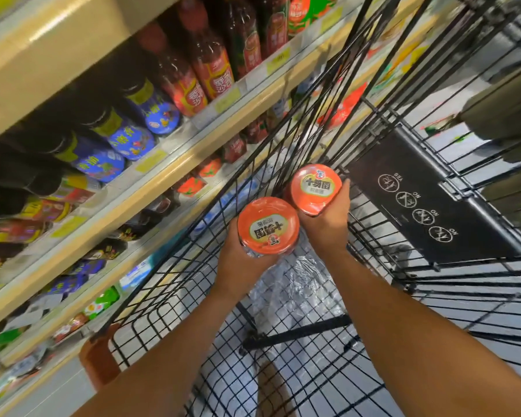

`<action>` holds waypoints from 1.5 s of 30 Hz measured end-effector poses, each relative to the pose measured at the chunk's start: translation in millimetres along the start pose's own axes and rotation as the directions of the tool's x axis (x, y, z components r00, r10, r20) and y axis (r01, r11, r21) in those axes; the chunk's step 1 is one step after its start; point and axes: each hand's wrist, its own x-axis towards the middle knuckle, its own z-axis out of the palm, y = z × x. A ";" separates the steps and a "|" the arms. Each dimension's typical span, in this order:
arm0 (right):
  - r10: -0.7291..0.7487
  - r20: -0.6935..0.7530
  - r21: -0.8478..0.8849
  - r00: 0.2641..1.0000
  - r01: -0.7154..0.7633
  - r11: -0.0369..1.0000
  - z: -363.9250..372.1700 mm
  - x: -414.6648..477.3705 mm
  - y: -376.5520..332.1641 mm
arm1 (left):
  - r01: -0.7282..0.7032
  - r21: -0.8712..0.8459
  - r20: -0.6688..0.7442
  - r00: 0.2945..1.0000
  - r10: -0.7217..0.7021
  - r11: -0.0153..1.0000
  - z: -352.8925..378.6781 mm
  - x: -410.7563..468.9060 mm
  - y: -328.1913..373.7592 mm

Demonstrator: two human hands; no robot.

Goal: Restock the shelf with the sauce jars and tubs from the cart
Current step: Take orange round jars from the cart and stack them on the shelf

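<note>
- The first tub (268, 225) sits in your left hand (238, 260), gripped from below, orange lid up.
- The second tub (316, 188) is just beside it, gripped by your right hand (328, 227).
- You hold both over the cart (283, 341); plastic wrap (298, 284) lies under your hands.
- The shelf (151, 188) of bottles (211, 70) stands left of your left hand.
</note>
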 end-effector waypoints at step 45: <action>-0.625 0.229 0.106 0.747 0.619 0.778 -132.9 -259.2 -363.7 | -0.331 -0.063 -0.261 0.916 0.304 0.942 -303.8 -239.6 225.0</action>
